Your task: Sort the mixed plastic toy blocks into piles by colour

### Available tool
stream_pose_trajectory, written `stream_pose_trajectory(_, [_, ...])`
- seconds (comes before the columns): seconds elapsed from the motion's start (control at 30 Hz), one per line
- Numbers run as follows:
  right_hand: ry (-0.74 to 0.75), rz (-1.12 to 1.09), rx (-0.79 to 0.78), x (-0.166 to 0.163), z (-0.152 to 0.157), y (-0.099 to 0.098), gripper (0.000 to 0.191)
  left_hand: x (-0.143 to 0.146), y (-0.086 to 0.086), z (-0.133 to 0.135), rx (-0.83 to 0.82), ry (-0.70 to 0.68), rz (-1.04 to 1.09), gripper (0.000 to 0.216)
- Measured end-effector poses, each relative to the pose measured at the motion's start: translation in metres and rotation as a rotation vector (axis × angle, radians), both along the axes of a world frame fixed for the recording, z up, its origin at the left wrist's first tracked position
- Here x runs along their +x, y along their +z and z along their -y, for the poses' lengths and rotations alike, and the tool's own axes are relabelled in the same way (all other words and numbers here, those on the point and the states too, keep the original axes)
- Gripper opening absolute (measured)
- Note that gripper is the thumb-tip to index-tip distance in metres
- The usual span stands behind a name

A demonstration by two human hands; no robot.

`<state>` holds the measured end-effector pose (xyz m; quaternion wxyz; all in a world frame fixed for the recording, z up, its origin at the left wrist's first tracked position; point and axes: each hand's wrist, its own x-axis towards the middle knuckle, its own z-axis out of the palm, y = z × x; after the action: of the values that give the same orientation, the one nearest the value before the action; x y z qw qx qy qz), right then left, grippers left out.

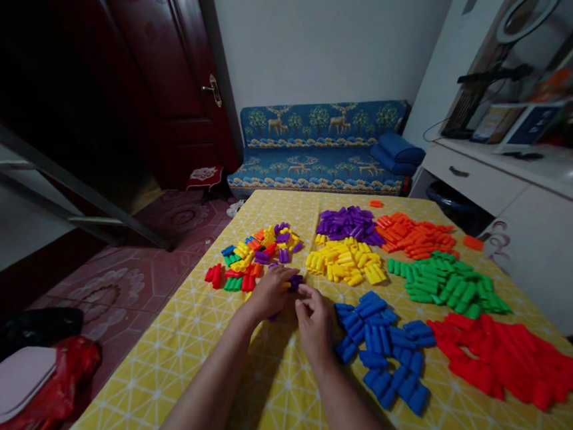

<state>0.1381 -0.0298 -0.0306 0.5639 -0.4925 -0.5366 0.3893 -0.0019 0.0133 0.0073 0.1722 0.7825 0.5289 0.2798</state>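
My left hand (pixel 272 293) reaches over the near edge of a mixed heap of short, tube-like coloured pieces (pixel 242 259). Its fingers bend round a small purple piece (pixel 295 281), with a bit of yellow beside it. Close by on the right, my right hand (pixel 314 316) has curled fingers, its thumb and index finger apart. The index fingertip is by the purple piece; whether it touches is unclear. My left palm hides part of the mixed heap. Right of my hands lies a pile of blue pieces (pixel 378 340), and beyond them a pile of yellow pieces (pixel 345 259).
Purple (pixel 348 224), orange (pixel 415 234), green (pixel 454 283) and red piles (pixel 509 358) spread across the yellow patterned tablecloth (pixel 280 402). Behind the table stands a blue patterned sofa (pixel 317 144). A white cabinet (pixel 545 244) is on the right, a metal frame (pixel 68 182) left.
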Motion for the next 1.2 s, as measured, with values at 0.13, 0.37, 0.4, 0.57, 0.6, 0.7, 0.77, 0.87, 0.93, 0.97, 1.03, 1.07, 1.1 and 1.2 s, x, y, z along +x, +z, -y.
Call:
stream_pose_trajectory(0.13, [0.013,-0.099,-0.058,0.002,0.001,0.001,0.034,0.006,-0.002,0.009,0.047,0.033,0.060,0.056])
stream_pose_trajectory(0.37, [-0.055,-0.087,-0.047,0.006,0.001,0.010,0.049,0.018,0.001,0.035,-0.195,0.027,0.796,0.037])
stream_pose_trajectory(0.4, [-0.051,-0.092,-0.053,0.007,0.001,0.011,0.049,0.021,-0.002,0.038,-0.262,0.018,0.874,0.037])
stream_pose_trajectory(0.57, [-0.092,-0.183,-0.070,0.011,0.003,0.014,0.040,0.050,-0.017,0.050,-0.392,0.106,1.247,0.043])
stream_pose_trajectory(0.6, [-0.111,-0.214,-0.076,0.012,0.004,0.014,0.039,0.057,-0.018,0.052,-0.383,0.135,1.319,0.043])
stream_pose_trajectory(0.7, [-0.169,-0.256,-0.066,0.013,0.005,0.014,0.037,0.075,-0.018,0.056,-0.326,0.227,1.388,0.038])
stream_pose_trajectory(0.77, [-0.184,-0.243,-0.036,0.013,0.006,0.014,0.035,0.081,-0.017,0.058,-0.278,0.285,1.349,0.033])
stream_pose_trajectory(0.87, [-0.193,-0.222,0.011,0.011,0.007,0.015,0.030,0.082,-0.018,0.056,-0.233,0.338,1.302,0.029])
stream_pose_trajectory(0.93, [-0.195,-0.216,0.034,0.010,0.007,0.016,0.028,0.080,-0.019,0.054,-0.239,0.325,1.324,0.030])
stream_pose_trajectory(0.97, [-0.197,-0.218,0.046,0.010,0.007,0.017,0.027,0.079,-0.019,0.053,-0.251,0.314,1.343,0.030])
stream_pose_trajectory(1.03, [-0.230,-0.236,0.070,0.011,0.006,0.018,0.026,0.074,-0.019,0.050,-0.254,0.328,1.379,0.031])
stream_pose_trajectory(1.07, [-0.258,-0.254,0.075,0.012,0.006,0.019,0.026,0.071,-0.019,0.048,-0.234,0.356,1.400,0.032])
stream_pose_trajectory(1.1, [-0.286,-0.275,0.072,0.012,0.006,0.019,0.026,0.068,-0.018,0.047,-0.210,0.386,1.421,0.034])
stream_pose_trajectory(1.2, [-0.287,-0.322,0.035,0.011,0.009,0.022,0.029,0.063,-0.013,0.044,-0.200,0.396,1.491,0.038])
